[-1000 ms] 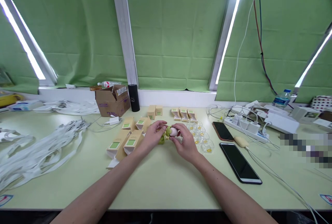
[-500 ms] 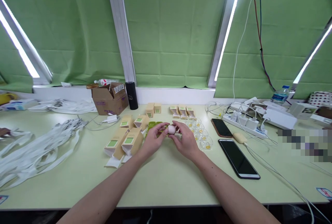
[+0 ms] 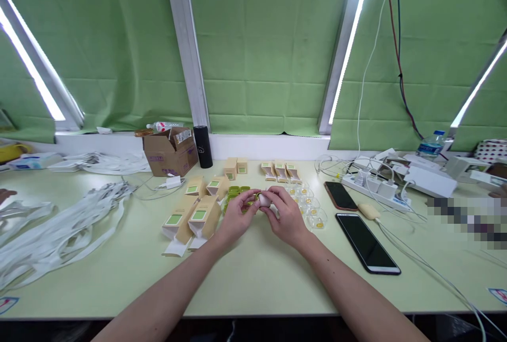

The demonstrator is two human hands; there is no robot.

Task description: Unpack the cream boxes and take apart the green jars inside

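Observation:
A small white rounded object point(image 3: 264, 200) is held between my two hands above the middle of the table. My left hand point(image 3: 238, 216) grips its left side with thumb and fingers, and my right hand point(image 3: 285, 216) closes over its right side, covering part of it. Just behind my left hand sit small green containers point(image 3: 234, 190). Clear plastic cups with yellow bits inside point(image 3: 317, 221) stand in rows beside my right hand. Left of my hands are open tan boxes with green labels point(image 3: 205, 215). More small tan boxes point(image 3: 280, 171) are at the back.
Two phones point(image 3: 367, 243) and a power strip point(image 3: 376, 189) with cables lie to the right. White straps point(image 3: 67, 226) spread over the left side. A cardboard box point(image 3: 170, 153) and a black cylinder point(image 3: 203, 146) stand at the back. Part of another person's hand point(image 3: 7, 195) shows at the far left.
My right fingers have moved over the white object, which is now more covered. The view has shifted slightly. A hand has come into sight at the far left edge.

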